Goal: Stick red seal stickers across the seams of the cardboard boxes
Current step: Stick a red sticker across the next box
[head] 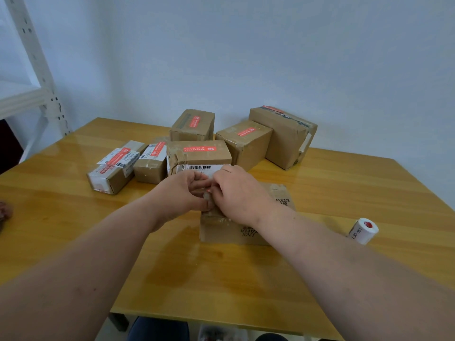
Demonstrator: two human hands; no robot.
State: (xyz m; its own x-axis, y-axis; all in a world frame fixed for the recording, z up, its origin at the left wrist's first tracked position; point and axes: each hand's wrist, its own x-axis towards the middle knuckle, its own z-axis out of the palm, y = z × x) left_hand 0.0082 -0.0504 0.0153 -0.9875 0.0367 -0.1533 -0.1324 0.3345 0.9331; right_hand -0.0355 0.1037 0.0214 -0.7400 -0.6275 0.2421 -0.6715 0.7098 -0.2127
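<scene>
A flat cardboard box (pixel 221 230) with printed lettering lies in the middle of the table. Over its far end my left hand (pixel 182 193) and my right hand (pixel 236 190) meet, fingers curled together and pinching something small with a hint of red, a seal sticker (pixel 208 190), mostly hidden by my fingers. A white roll of red stickers (pixel 364 230) lies on its side to the right of the box. Behind stand several boxes bearing red seal stickers, the nearest one (pixel 199 153) just beyond my hands.
The yellow wooden table (pixel 344 188) reaches back to a white wall. Sealed boxes (pixel 283 136) crowd its far middle. A white metal shelf frame (pixel 46 89) stands at the left. A dark object (pixel 5 212) shows at the left table edge.
</scene>
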